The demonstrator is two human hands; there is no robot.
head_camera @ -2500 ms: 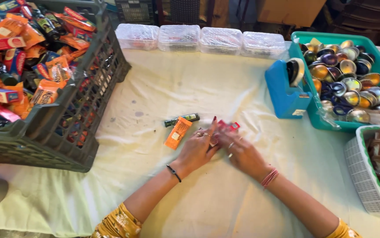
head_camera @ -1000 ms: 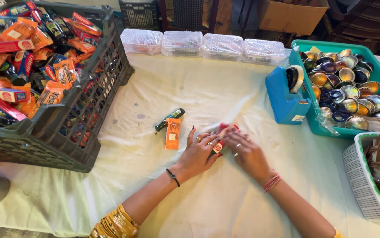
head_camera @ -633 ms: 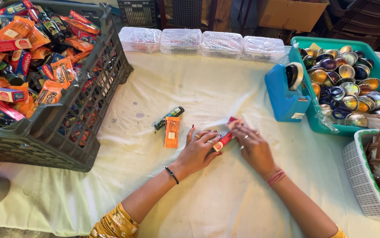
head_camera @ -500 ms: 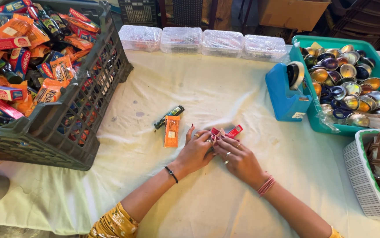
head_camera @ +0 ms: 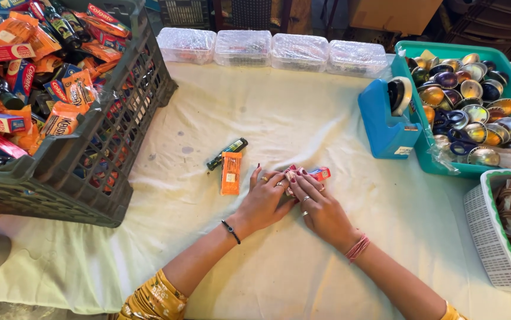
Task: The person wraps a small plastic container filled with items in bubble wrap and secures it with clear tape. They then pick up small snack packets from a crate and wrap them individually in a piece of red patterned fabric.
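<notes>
My left hand (head_camera: 265, 200) and my right hand (head_camera: 319, 208) meet over a small red box (head_camera: 315, 174) lying flat on the cream cloth-covered table (head_camera: 303, 118). Fingers of both hands press on the box; one red end sticks out past my right fingertips. Just left of my left hand lie an orange packet (head_camera: 230, 172) and a thin dark tube (head_camera: 226, 153), both untouched.
A dark plastic crate (head_camera: 98, 148) heaped with orange and red packets fills the left. Several clear lidded tubs (head_camera: 270, 48) line the far edge. A blue tape dispenser (head_camera: 389, 121) and a teal bin (head_camera: 439, 160) of shiny round tins stand right. A white basket (head_camera: 492, 231) sits at the right edge.
The red box was briefly lifted between the hands, then brought back down flat on the cloth with both hands closing over it. The orange packet and dark tube stayed put.
</notes>
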